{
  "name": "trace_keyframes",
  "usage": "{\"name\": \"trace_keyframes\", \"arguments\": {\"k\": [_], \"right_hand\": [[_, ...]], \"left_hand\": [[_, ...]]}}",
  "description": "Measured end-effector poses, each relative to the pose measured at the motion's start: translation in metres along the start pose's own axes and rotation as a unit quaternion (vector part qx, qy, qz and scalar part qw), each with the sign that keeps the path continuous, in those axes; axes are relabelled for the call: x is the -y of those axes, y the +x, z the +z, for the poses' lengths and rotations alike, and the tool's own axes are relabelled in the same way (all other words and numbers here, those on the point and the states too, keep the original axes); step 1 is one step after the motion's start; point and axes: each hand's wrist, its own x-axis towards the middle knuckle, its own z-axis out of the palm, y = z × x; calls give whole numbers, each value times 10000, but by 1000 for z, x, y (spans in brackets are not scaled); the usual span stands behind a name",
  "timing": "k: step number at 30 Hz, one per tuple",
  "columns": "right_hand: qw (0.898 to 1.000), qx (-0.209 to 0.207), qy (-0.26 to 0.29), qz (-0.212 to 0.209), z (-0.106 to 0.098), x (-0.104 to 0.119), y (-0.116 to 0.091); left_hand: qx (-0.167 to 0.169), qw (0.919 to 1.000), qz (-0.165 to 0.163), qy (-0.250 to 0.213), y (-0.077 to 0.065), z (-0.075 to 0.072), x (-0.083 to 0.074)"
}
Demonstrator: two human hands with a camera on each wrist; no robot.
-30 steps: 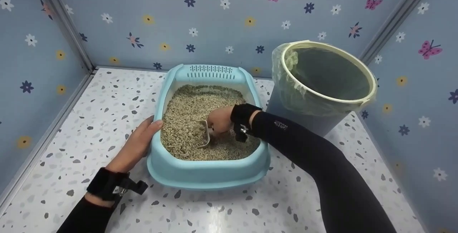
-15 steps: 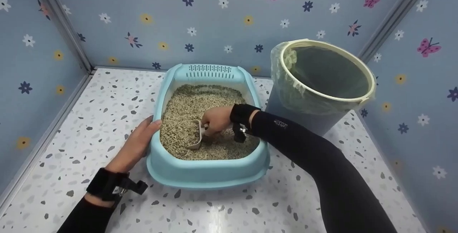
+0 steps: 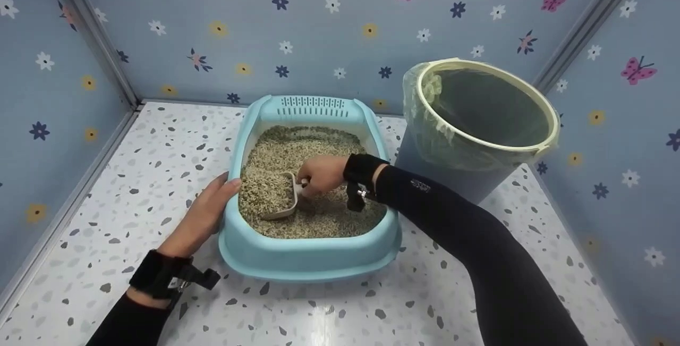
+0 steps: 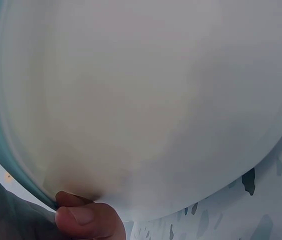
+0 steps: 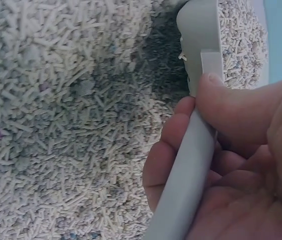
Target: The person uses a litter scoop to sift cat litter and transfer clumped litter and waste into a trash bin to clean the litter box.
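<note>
My right hand (image 3: pixel 323 175) grips the handle of a light grey litter scoop (image 3: pixel 295 197) inside a light-blue litter box (image 3: pixel 311 255). In the right wrist view the thumb lies along the scoop's handle (image 5: pixel 186 175), with the fingers curled round it. Pale pellet litter (image 5: pixel 241 45) fills the scoop's head, which is near the box's left side. Around it the box holds a bed of litter (image 3: pixel 292 149). My left hand (image 3: pixel 210 205) grips the box's left rim, thumb over the edge. Its curled fingertips (image 4: pixel 88 220) show against the box's pale surface in the left wrist view.
A tall bin (image 3: pixel 451 170) with a pale rim and a translucent yellowish bag liner stands right of the box, close behind my right forearm. Blue flowered panels (image 3: pixel 319 27) enclose the back and sides of the speckled white surface (image 3: pixel 159 176).
My right hand and the scoop have moved left through the litter, and the scoop now shows more of its head with a heap of litter in it. My left hand stays at the rim.
</note>
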Motion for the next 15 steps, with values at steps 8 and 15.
{"name": "trace_keyframes", "arguments": {"k": [8, 15], "right_hand": [[9996, -184, 200, -54, -2, 0, -2], [9989, -269, 338, -174, -5, 0, -5]], "left_hand": [[-21, 10000, 39, 39, 1, 0, 1], [-24, 9999, -7, 104, 0, 0, 0]]}}
